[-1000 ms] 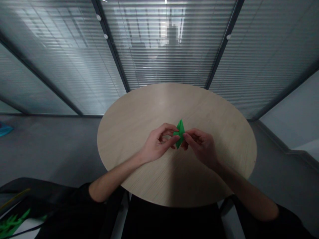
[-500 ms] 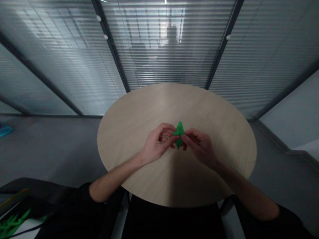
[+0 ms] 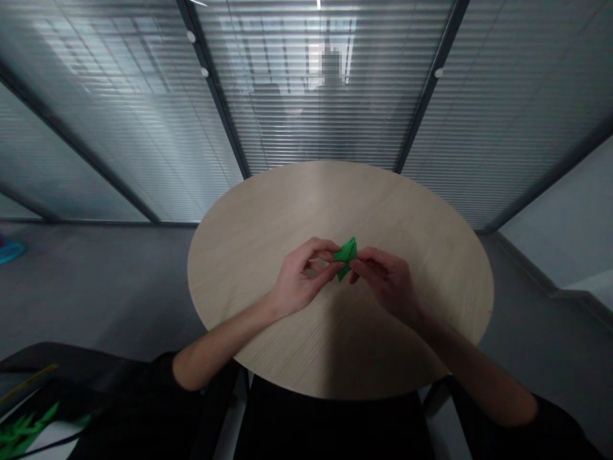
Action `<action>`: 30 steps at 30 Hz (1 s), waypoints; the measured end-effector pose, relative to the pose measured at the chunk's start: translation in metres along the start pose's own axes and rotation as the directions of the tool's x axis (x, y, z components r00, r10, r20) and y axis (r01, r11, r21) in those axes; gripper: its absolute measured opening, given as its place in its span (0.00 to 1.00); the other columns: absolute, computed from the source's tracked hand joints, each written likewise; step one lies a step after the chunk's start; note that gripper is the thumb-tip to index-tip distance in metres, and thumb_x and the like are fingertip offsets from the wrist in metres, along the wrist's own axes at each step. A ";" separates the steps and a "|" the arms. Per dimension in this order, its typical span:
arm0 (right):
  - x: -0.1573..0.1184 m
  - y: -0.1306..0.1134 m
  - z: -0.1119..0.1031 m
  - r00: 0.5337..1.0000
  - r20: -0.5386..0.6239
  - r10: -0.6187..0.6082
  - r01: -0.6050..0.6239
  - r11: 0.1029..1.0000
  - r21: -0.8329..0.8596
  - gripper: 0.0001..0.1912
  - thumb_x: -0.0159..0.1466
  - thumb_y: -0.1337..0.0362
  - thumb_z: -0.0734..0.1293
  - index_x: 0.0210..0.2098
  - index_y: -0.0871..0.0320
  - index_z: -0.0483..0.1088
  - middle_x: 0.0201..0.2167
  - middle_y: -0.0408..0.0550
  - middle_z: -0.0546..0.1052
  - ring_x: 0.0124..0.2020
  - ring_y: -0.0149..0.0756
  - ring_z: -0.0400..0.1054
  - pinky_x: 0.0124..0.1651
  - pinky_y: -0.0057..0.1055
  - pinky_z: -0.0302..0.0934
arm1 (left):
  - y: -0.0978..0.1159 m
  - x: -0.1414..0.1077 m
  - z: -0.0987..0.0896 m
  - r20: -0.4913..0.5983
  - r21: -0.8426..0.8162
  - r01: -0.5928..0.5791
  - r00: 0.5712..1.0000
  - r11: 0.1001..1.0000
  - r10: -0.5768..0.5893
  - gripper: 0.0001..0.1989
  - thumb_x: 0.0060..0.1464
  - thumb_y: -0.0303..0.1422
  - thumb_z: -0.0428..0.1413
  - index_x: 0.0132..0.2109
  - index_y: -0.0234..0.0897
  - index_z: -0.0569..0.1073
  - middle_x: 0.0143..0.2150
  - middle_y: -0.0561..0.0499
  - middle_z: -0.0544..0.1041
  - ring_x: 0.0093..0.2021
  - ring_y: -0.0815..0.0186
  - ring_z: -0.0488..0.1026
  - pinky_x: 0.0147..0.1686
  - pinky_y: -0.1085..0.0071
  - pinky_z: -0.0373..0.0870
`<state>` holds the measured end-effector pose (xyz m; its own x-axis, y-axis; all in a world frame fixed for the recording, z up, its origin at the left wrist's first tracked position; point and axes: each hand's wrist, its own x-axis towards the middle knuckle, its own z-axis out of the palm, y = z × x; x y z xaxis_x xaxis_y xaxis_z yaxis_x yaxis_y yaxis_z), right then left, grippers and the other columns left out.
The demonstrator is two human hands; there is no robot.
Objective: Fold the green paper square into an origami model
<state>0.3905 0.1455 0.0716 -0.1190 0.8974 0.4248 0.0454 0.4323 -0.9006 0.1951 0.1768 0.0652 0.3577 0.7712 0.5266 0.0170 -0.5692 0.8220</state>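
Note:
A small folded green paper piece point(image 3: 348, 250) is held above the middle of the round wooden table point(image 3: 268, 217). It leans to the right, with one point up and one point down. My left hand point(image 3: 304, 275) is closed on its left side, thumb in front and fingers behind. From the right, my right hand point(image 3: 387, 278) pinches its other side between thumb and index finger. Fingertips cover part of the paper's lower middle.
Glass panels with blinds point(image 3: 316, 128) stand behind the table. A bag-like dark item with green and white things point(image 3: 52, 441) is at the lower left. A blue object point(image 3: 10, 252) lies on the floor at the far left.
The green paper has tilted to the right and its outline looks wider at the top and shorter below. Both hands keep hold of it, with only slight finger shifts.

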 end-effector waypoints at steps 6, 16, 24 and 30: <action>-0.002 0.000 -0.002 0.988 -0.027 -0.153 0.142 0.960 -0.240 0.07 0.69 0.60 0.70 0.36 0.55 0.79 0.27 0.43 0.79 0.25 0.31 0.73 0.31 0.29 0.69 | 0.002 0.003 -0.002 0.016 0.029 -0.055 0.998 0.998 0.054 0.07 0.63 0.34 0.62 0.44 0.37 0.74 0.43 0.47 0.75 0.40 0.67 0.76 0.33 0.76 0.79; -0.005 0.005 -0.003 0.952 -0.012 -0.306 0.281 0.888 -0.364 0.07 0.70 0.62 0.69 0.44 0.50 0.81 0.32 0.45 0.82 0.32 0.36 0.76 0.38 0.34 0.72 | 0.007 0.006 -0.006 0.057 0.168 -0.281 0.960 0.945 0.275 0.02 0.64 0.29 0.60 0.40 0.36 0.75 0.41 0.46 0.79 0.40 0.66 0.77 0.37 0.69 0.80; -0.005 0.004 -0.004 0.943 0.005 -0.332 0.309 0.873 -0.376 0.09 0.70 0.64 0.68 0.47 0.50 0.80 0.37 0.47 0.84 0.34 0.37 0.77 0.39 0.35 0.73 | 0.009 0.007 -0.005 0.037 0.230 -0.376 0.925 0.898 0.378 0.02 0.64 0.26 0.60 0.40 0.37 0.76 0.39 0.46 0.81 0.40 0.66 0.79 0.38 0.69 0.79; -0.007 0.004 -0.002 0.950 -0.038 -0.309 0.265 0.868 -0.421 0.07 0.69 0.64 0.69 0.47 0.52 0.76 0.38 0.46 0.83 0.30 0.34 0.78 0.38 0.33 0.74 | 0.009 0.006 -0.005 0.027 0.224 -0.365 0.929 0.904 0.368 0.03 0.62 0.25 0.61 0.39 0.37 0.76 0.39 0.47 0.81 0.39 0.67 0.79 0.37 0.70 0.78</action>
<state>0.3936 0.1405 0.0654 -0.0895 0.7227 0.6853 0.4250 0.6500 -0.6300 0.1928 0.1776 0.0773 0.3641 0.4993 0.7862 0.0940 -0.8596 0.5023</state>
